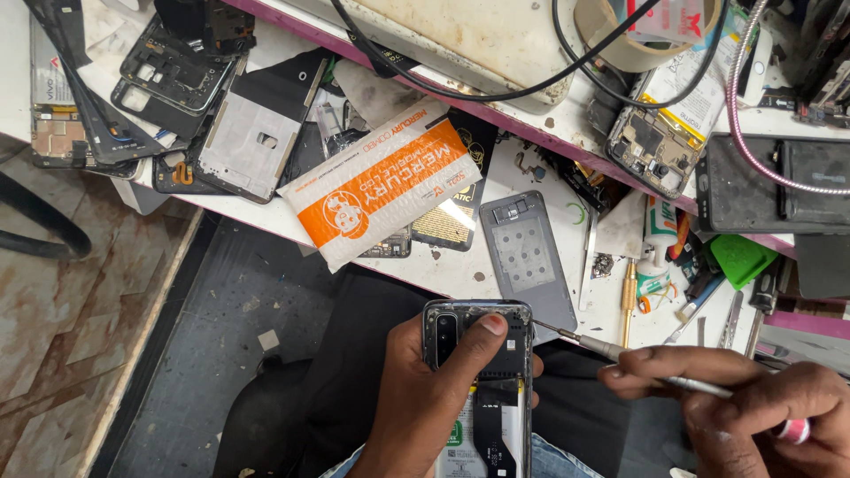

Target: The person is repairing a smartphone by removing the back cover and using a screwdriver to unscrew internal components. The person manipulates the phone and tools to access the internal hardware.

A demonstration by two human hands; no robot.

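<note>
I see the left hand (pixel 416 398) clenched around an opened phone (pixel 482 389), back cover off, held upright over the lap, near centre — thumb pressed on the top edge, likely to steady it. Right hand (pixel 753 412) pinches a thin screwdriver (pixel 620 354) like a pen, tip at the phone's upper right corner. Far side: cluttered workbench (pixel 460 274) with a grey back cover (pixel 529 257) and an orange-white packet (pixel 390 190) — both within reach.
</note>
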